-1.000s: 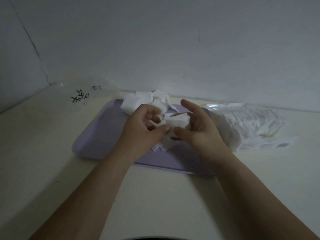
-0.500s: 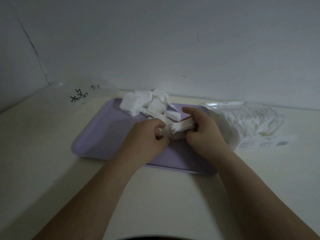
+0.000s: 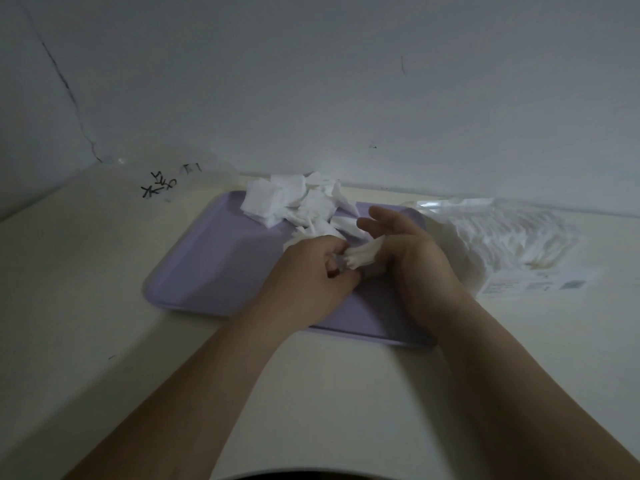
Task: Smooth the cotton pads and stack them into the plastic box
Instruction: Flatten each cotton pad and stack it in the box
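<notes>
Cotton pad bundle (image 3: 363, 255) sits between both hands, held just above the purple tray (image 3: 214, 265), edges uneven and fanned at the left end. Left hand (image 3: 311, 275) has its fingers curled and pinches the bundle's left end. Right hand (image 3: 415, 261) is half open, fingers mostly straight over the bundle's right end; thumb is hidden, so I cannot tell if it grips or only steadies. More loose cotton pads (image 3: 294, 202) are heaped at the tray's far edge. Clear plastic box (image 3: 180, 181) with black scribble, faint, is at the left rear, well apart from the hands. Wrapped pad pack (image 3: 512, 244) lies right of the tray on the cream table (image 3: 104, 278).

Risks: loose right-side hold lets pads slide out and scatter; fanned edges fold if pressed unaligned; a long carry to the box could spill the stack.
</notes>
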Available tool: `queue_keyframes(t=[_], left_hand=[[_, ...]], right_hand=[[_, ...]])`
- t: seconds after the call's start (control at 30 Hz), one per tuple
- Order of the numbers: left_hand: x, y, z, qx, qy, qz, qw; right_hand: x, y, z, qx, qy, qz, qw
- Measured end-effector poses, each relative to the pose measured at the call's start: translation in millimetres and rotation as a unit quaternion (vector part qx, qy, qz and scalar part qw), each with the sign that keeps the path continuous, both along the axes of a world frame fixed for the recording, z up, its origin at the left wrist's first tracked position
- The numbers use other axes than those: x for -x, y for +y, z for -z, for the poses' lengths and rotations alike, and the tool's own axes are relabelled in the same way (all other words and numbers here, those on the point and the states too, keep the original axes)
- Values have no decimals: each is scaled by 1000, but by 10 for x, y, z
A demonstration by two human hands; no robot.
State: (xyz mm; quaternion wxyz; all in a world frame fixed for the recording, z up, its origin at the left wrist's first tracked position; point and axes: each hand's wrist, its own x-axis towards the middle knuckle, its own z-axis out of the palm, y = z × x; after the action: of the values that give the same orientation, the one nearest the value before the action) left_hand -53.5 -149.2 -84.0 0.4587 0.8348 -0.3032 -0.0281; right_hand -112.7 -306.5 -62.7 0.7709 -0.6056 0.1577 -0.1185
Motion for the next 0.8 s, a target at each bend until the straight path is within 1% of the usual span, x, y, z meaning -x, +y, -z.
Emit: queue_keyframes(t=[0.07,0.13,0.2,0.27,0.37,0.43,0.47,0.5,0.57,0.6,0.67,0.7,0.77,0.8], left_hand=[[15,-25,-26,7,9,7,1000],[13,-52,-42,8,11,15,1000],[-11,-43,-65,20,11,18,1000],[-45,-14,-79,39,31,7,999],[-52,-7,-61,37,31,-2,999],[-34,-19,-57,18,11,-5,1000],[-39,-19,-58,15,9,-9,1000],[-52,-10,-58,16,11,-11,1000],[-63,39,-89,28,26,-7,999],[-66,76,-114,37,38,-7,999],[-136,171,-137,54,55,-46,996],[-195,243,-140,53,45,-84,994],[-318,397,-131,12,-3,-152,988],[-356,457,-123,-16,-22,-165,986]], right_hand=[[-14,18,-4,-60,-5,-8,998],[-11,49,-19,-80,-11,-29,996],[-12,56,-16,-76,-17,-41,996],[-21,35,-8,-57,-22,-33,998],[-25,48,3,-17,-19,-54,998],[-35,67,54,32,-18,-70,997],[-29,66,86,76,-21,-69,994],[-15,53,107,143,-24,-61,988],[21,41,98,297,-24,-39,954],[33,42,92,349,-24,-28,936],[56,45,74,384,-22,-8,923],[65,55,64,390,-22,0,921],[73,61,49,396,-19,6,918],[71,60,42,395,-15,2,918]])
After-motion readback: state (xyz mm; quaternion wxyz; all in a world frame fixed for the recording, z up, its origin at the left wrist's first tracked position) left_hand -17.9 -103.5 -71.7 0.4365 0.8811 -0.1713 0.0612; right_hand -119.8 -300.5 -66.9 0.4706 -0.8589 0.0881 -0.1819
